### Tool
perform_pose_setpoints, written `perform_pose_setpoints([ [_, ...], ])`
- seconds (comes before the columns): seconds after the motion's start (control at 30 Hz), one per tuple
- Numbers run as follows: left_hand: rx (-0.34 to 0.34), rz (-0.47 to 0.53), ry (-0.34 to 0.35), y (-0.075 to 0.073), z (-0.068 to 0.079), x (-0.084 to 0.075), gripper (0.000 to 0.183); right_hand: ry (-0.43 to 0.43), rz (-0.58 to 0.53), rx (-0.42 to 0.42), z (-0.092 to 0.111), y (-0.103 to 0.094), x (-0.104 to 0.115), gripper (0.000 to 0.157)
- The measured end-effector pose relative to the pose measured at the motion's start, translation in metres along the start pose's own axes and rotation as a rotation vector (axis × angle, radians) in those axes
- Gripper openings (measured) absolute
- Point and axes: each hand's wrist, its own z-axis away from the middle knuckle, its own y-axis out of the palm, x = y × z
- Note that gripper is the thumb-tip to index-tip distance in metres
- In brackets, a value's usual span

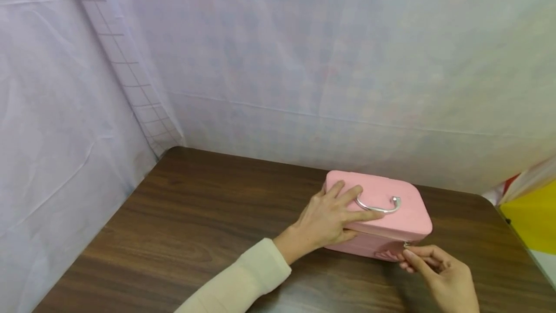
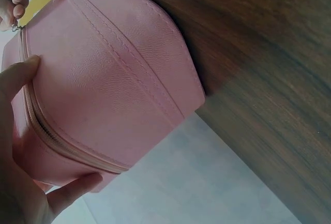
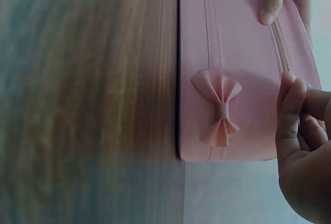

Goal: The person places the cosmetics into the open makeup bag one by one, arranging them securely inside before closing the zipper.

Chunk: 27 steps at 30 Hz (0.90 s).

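A pink zippered case (image 1: 408, 197) with a silver handle (image 1: 396, 203) on its lid stands on the dark wooden table. Spread across the lid, my left hand (image 1: 326, 214) presses it with nearly straight fingers, one of them beside the handle. Its thumb lies against the front, by the zipper (image 3: 281, 45). At the case's front right corner, my right hand (image 1: 447, 272) pinches the small metal zipper pull (image 1: 406, 244). The fingertips hide most of that pull in the right wrist view. A pink bow (image 3: 222, 111) decorates the front. In the left wrist view, the zipper line runs around the side.
The brown wood-grain table (image 1: 195, 206) has rounded back corners. Pale hanging cloth (image 1: 304, 62) rises behind it and at the left. Something yellow (image 1: 534, 216) shows past the table's right edge.
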Motion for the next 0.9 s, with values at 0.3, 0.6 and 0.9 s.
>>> perform_pose_setpoints([
  [0.3, 0.018, -0.005, -0.008, 0.000, 0.001, 0.000, 0.058, 0.013, 0.006, -0.001, -0.001, 0.004, 0.001, 0.015],
  [0.6, 0.024, -0.009, -0.013, 0.001, 0.001, -0.001, 0.061, -0.029, -0.038, 0.007, -0.003, 0.009, 0.003, 0.012],
  [0.9, 0.027, -0.014, -0.014, 0.001, 0.000, -0.002, 0.060, -0.007, -0.045, 0.039, -0.002, 0.013, 0.006, 0.017],
])
